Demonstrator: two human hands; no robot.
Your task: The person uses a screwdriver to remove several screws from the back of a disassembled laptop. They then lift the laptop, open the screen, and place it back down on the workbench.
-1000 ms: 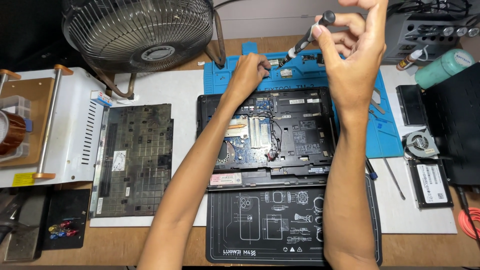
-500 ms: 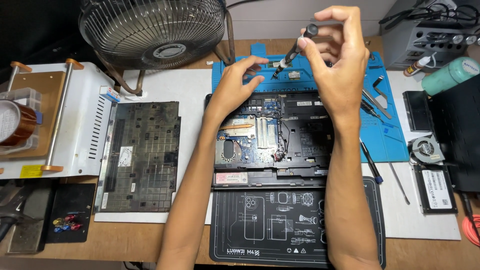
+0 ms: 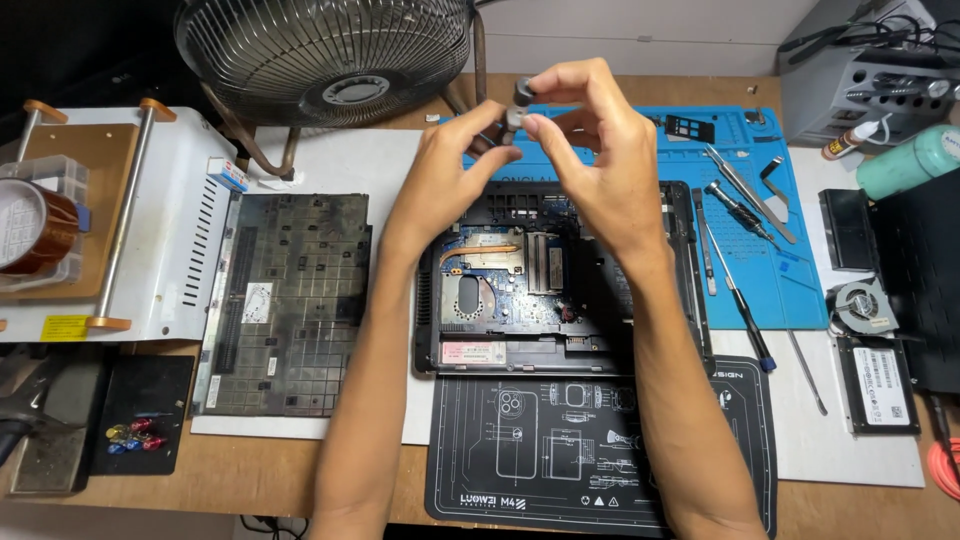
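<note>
My right hand point(image 3: 590, 165) holds a small dark screwdriver point(image 3: 521, 98) by its handle, raised above the far edge of an opened black laptop base point(image 3: 520, 275). The fingertips of my left hand point(image 3: 445, 180) pinch the screwdriver's lower part, so both hands meet on the tool. Below them the laptop's circuit board, copper heat pipe and memory slots lie exposed. The tip of the screwdriver is hidden by my fingers.
A removed keyboard panel point(image 3: 285, 300) lies left of the laptop. A metal fan point(image 3: 330, 55) stands at the back. Tweezers and screwdrivers point(image 3: 740, 215) rest on a blue mat point(image 3: 770, 260). A small cooling fan point(image 3: 862, 305) and a drive point(image 3: 878, 380) lie right; a black work mat point(image 3: 560, 450) sits in front.
Both hands have come together on the screwdriver; my left hand rose from the blue mat to the tool. The view has shifted, so everything sits further right and lower.
</note>
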